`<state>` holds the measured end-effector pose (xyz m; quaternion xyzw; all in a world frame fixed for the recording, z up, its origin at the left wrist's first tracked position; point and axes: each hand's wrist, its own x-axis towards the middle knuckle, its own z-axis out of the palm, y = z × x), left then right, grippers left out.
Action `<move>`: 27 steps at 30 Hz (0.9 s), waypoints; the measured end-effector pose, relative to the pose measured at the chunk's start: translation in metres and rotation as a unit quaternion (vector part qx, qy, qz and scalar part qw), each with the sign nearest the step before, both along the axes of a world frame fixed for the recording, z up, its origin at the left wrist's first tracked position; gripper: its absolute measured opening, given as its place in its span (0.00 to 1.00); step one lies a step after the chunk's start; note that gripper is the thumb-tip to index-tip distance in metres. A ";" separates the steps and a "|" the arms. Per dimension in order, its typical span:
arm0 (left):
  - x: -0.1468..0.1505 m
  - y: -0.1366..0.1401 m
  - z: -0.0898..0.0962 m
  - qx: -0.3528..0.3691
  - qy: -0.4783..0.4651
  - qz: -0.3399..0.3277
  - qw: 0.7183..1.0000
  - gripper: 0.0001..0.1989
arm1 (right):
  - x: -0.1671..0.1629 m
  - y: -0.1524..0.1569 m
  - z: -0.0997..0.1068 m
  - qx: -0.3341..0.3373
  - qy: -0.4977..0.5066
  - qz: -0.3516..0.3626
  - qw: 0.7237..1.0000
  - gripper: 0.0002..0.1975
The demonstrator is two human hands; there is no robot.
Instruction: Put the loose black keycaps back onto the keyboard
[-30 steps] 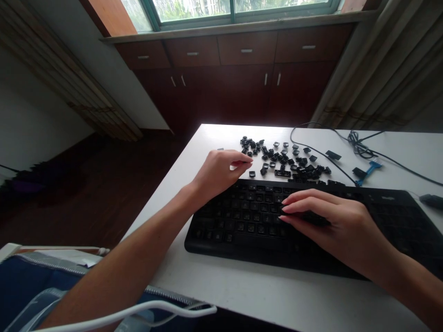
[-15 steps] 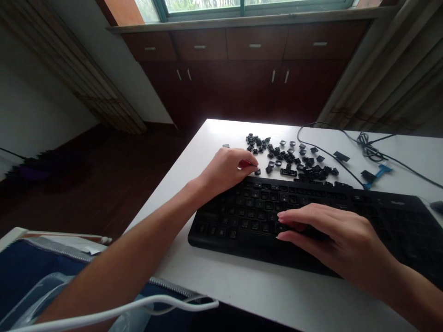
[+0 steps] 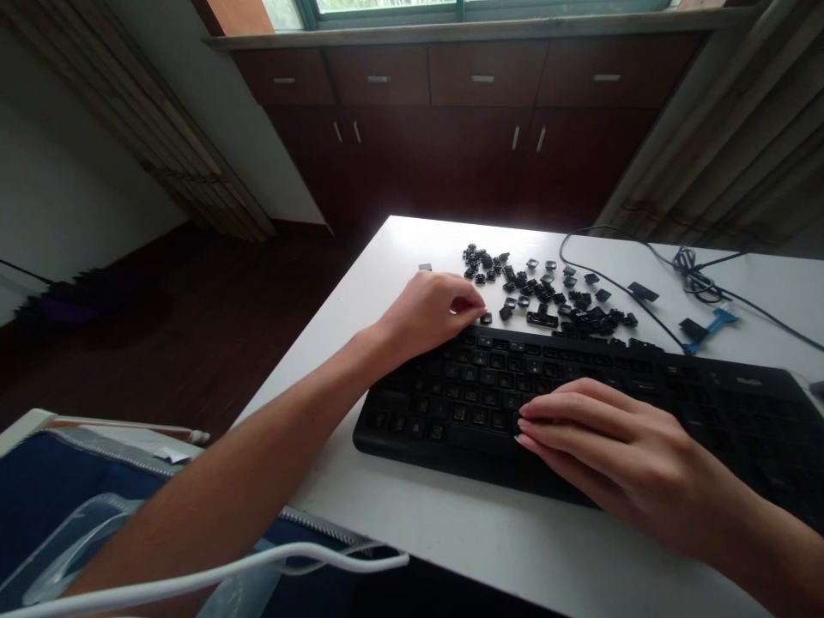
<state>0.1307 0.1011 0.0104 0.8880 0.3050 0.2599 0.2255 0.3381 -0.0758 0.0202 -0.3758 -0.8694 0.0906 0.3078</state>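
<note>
Bringing thumb and finger close together, your left hand (image 3: 430, 311) sits beside the keyboard's far edge, next to a lone keycap (image 3: 487, 318); I cannot tell whether it grasps anything. Your right hand (image 3: 634, 446) bunches its fingertips over the middle of the black keyboard (image 3: 486, 396), its grip likewise unclear. The keyboard lies on the white table (image 3: 418, 524), with loose black keycaps (image 3: 589, 323) scattered behind it, near a blue tool (image 3: 719, 320).
</note>
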 end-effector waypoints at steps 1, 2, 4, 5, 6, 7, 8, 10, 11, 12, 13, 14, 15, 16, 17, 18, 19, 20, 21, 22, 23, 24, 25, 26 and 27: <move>0.000 0.000 0.000 0.000 -0.001 0.000 1.000 0.07 | 0.000 0.000 0.000 -0.003 0.000 -0.005 1.000 0.10; 0.000 0.000 0.000 -0.001 -0.003 0.000 1.000 0.07 | -0.001 -0.001 -0.001 -0.008 0.000 -0.009 1.000 0.09; 0.000 0.000 0.000 -0.003 -0.005 0.000 1.000 0.07 | -0.001 -0.002 -0.002 -0.021 0.004 -0.010 1.000 0.08; 0.000 0.000 0.000 -0.004 -0.005 0.001 1.000 0.06 | -0.001 -0.002 -0.003 -0.032 0.011 -0.012 0.999 0.08; 0.000 0.000 0.000 -0.005 -0.006 0.001 1.000 0.06 | 0.000 -0.002 -0.003 -0.046 0.023 -0.020 0.998 0.09; 0.000 0.000 0.000 -0.007 -0.007 0.001 1.000 0.06 | 0.001 -0.002 -0.003 -0.061 0.039 -0.035 0.997 0.10; 0.000 0.000 0.000 -0.007 -0.007 0.001 1.000 0.07 | 0.002 -0.002 -0.003 -0.073 0.057 -0.060 0.994 0.10; 0.000 0.001 0.000 -0.006 -0.008 0.003 1.000 0.06 | 0.004 0.001 -0.001 -0.085 0.093 -0.126 0.984 0.09; 0.000 0.001 0.000 -0.004 -0.008 0.004 1.000 0.06 | 0.005 0.003 0.001 -0.084 0.102 -0.159 0.978 0.08; 0.000 0.001 0.000 -0.003 -0.009 0.005 1.000 0.06 | 0.004 0.007 0.003 -0.082 0.104 -0.186 0.974 0.08; 0.000 0.002 0.001 -0.002 -0.011 0.006 1.000 0.07 | 0.003 0.011 0.005 -0.081 0.099 -0.205 0.970 0.09; 0.000 0.002 0.001 -0.003 -0.014 0.007 1.000 0.07 | -0.001 0.016 0.008 -0.083 0.090 -0.216 0.969 0.10; 0.000 0.002 0.001 -0.003 -0.019 0.009 1.000 0.07 | -0.007 0.021 0.010 -0.087 0.077 -0.219 0.969 0.11; -0.001 0.003 0.002 -0.003 -0.025 0.012 1.000 0.08 | -0.014 0.027 0.012 -0.091 0.060 -0.217 0.970 0.13; -0.001 0.003 0.002 -0.002 -0.034 0.015 0.999 0.08 | -0.022 0.032 0.014 -0.090 0.041 -0.211 0.972 0.15; -0.002 0.004 0.004 0.002 -0.045 0.021 0.999 0.09 | -0.032 0.038 0.014 -0.084 0.015 -0.206 0.975 0.16; -0.002 0.004 0.005 0.007 -0.058 0.027 0.998 0.09 | -0.041 0.043 0.013 -0.070 -0.017 -0.202 0.977 0.17; -0.003 0.005 0.006 0.012 -0.073 0.034 0.997 0.09 | -0.050 0.047 0.012 -0.050 -0.049 -0.199 0.978 0.17; -0.004 0.005 0.008 0.016 -0.089 0.041 0.995 0.09 | -0.058 0.051 0.009 -0.032 -0.077 -0.197 0.977 0.17; -0.005 0.006 0.009 0.018 -0.105 0.048 0.993 0.09 | -0.064 0.054 0.006 -0.016 -0.098 -0.193 0.976 0.17; -0.006 0.007 0.011 0.017 -0.120 0.055 0.991 0.10 | -0.068 0.056 0.004 -0.006 -0.110 -0.188 0.976 0.17; -0.006 0.007 0.012 0.014 -0.133 0.060 0.989 0.10 | -0.070 0.057 0.001 -0.002 -0.116 -0.181 0.977 0.17; -0.007 0.008 0.012 0.009 -0.145 0.063 0.987 0.10 | -0.072 0.058 -0.001 -0.002 -0.118 -0.176 0.977 0.17; -0.007 0.009 0.013 0.004 -0.155 0.065 0.986 0.11 | -0.072 0.059 -0.002 -0.007 -0.118 -0.172 0.978 0.16; -0.007 0.009 0.013 -0.001 -0.162 0.066 0.985 0.12 | -0.071 0.059 -0.003 -0.015 -0.117 -0.172 0.978 0.15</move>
